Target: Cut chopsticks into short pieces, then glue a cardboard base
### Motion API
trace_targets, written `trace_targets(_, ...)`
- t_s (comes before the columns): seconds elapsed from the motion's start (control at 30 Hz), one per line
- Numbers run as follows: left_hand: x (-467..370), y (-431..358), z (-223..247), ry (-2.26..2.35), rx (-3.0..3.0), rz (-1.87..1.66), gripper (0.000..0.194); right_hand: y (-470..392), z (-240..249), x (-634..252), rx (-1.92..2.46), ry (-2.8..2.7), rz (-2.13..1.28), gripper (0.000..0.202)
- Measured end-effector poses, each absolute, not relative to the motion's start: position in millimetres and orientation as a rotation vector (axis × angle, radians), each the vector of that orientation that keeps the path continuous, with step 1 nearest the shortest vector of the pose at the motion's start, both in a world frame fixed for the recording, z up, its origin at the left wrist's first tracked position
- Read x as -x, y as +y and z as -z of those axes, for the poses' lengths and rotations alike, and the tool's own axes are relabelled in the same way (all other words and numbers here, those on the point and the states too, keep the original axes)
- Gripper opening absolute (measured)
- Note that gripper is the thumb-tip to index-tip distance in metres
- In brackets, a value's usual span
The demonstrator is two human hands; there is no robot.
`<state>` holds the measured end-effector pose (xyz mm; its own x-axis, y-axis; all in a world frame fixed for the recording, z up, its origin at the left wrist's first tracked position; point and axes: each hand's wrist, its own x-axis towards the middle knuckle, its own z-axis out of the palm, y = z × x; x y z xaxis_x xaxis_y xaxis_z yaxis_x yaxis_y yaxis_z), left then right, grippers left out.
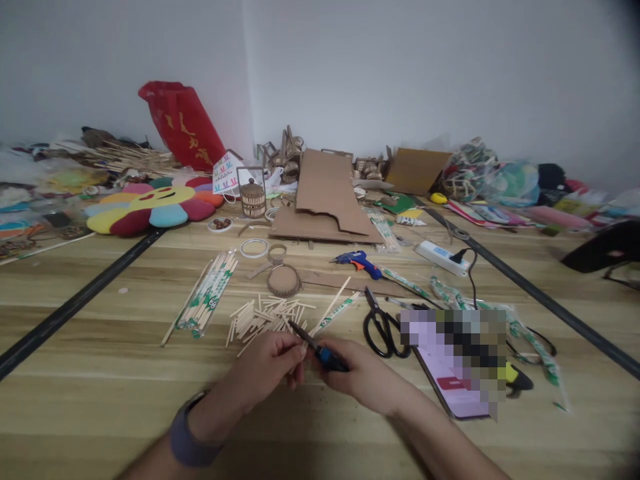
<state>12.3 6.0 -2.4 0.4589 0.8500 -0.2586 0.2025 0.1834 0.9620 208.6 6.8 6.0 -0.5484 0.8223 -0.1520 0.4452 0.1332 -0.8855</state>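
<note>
My right hand (363, 375) is wrapped around pliers (327, 355) with a blue and black handle. Their dark, narrow jaws point up and left, over the fingertips of my left hand (273, 363). Those fingers are pinched on a thin wooden stick (334, 305), which runs away to the upper right; the jaws partly cover its near end. A paper-wrapped chopstick (340, 312) lies alongside. Just beyond my left hand is a loose pile of short cut sticks (267, 319). Black-handled scissors (384, 330) rest to the right of my hands.
Packed chopsticks (210, 293) lie at left. Behind the pile are a round coiled-rim cardboard piece (283, 280), tape rolls (254, 249) and a blue glue gun (359, 262). A phone (450, 380), partly blurred, and a power strip (443, 257) are at right; cardboard sheets (325, 183) stand behind.
</note>
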Motion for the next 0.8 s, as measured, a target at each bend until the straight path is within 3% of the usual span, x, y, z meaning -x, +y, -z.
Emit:
trace_targets(0.17,-13,6,4,1.046,-1.348,-0.606,0.036,6,-5,-206,1.201,-2.076,-1.312,0.023)
trace_targets(0.37,-11,9,-3,1.058,-1.333,-0.852,0.036,7,-5,-209,1.155,-1.996,-1.365,0.017)
trace_targets(0.47,-7,13,-3,1.131,-1.303,-1.002,0.034,8,-5,-211,1.163,-1.974,-1.222,0.007)
trace_targets(0.63,-9,11,2,1.288,-1.628,-0.652,0.033,11,-2,-214,1.101,-1.96,-0.625,0.004)
trace_targets(0.8,-20,2,3,1.408,-1.952,-0.48,0.03,15,10,-213,1.182,-2.11,-0.453,0.011)
